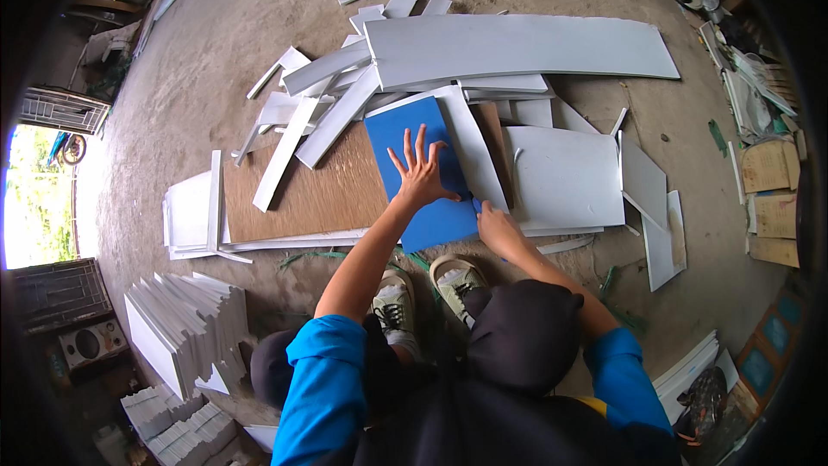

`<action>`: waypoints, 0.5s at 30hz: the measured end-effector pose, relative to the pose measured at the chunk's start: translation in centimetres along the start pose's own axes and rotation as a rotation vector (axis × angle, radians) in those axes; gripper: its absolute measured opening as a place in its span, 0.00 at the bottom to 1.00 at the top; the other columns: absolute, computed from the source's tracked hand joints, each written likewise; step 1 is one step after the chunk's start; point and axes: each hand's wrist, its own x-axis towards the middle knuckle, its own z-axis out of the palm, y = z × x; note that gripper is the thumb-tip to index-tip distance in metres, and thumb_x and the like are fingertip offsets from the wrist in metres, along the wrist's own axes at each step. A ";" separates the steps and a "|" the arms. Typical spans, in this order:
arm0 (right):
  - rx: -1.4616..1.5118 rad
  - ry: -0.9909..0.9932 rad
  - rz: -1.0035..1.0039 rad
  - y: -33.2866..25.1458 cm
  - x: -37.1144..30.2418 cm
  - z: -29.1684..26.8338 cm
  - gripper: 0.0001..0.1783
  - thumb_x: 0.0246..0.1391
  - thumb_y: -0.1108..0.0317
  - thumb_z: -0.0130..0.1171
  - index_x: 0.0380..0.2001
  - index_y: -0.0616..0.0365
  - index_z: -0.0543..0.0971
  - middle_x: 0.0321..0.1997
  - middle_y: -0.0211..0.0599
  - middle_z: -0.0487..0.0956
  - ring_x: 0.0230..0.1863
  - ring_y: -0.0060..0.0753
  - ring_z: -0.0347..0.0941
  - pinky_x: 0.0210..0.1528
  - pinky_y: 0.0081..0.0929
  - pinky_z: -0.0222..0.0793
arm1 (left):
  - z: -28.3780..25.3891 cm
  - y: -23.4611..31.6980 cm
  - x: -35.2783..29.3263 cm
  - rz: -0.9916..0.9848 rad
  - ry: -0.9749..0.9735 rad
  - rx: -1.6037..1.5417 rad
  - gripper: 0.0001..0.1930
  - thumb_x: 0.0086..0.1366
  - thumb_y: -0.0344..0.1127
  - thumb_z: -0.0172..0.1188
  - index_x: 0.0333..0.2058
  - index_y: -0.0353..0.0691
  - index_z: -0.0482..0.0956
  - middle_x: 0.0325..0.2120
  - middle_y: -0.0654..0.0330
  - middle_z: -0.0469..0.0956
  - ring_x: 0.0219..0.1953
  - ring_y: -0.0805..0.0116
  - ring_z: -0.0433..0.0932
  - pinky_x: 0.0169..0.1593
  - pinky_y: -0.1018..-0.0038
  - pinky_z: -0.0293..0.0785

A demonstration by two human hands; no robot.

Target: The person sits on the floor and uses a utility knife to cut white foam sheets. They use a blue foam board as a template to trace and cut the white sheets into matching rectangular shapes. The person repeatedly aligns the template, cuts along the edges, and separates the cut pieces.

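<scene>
A flat blue rectangular board lies in front of my feet on a plywood sheet and white panels. My left hand presses on it with the fingers spread wide. At the board's lower right edge my right hand is closed round a blue-handled cutter knife; its blade is too small to make out. A white panel sticks out from under the blue board on its right side.
Long white offcuts lie piled beyond the plywood. A wide white panel rests across the far side, another to the right. Stacked white pieces stand at the near left. Wooden boxes line the right.
</scene>
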 end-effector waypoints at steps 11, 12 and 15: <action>0.194 -0.131 0.068 0.2 1.1 -0.8 0.15 0.55 0.66 0.40 0.31 0.72 0.66 0.16 0.52 0.74 0.13 0.44 0.72 0.19 0.38 0.71 | 1.0 3.0 -8.2 0.233 0.069 0.111 0.41 0.36 0.53 0.68 0.48 0.38 0.64 0.58 0.51 0.50 0.61 0.49 0.46 0.56 0.42 0.47; 0.202 -0.143 0.098 0.0 1.2 -1.0 0.15 0.55 0.66 0.40 0.31 0.72 0.66 0.16 0.51 0.74 0.13 0.43 0.72 0.18 0.37 0.71 | 1.0 2.9 -8.2 0.225 0.055 0.127 0.44 0.35 0.55 0.67 0.50 0.38 0.62 0.59 0.50 0.49 0.62 0.49 0.43 0.57 0.41 0.45; 0.206 -0.137 0.062 -0.2 1.3 -0.8 0.16 0.55 0.65 0.40 0.32 0.73 0.66 0.17 0.53 0.74 0.13 0.44 0.72 0.17 0.38 0.70 | 1.4 2.6 -8.3 0.191 0.035 0.155 0.49 0.33 0.57 0.67 0.52 0.38 0.60 0.60 0.49 0.46 0.63 0.48 0.39 0.57 0.40 0.42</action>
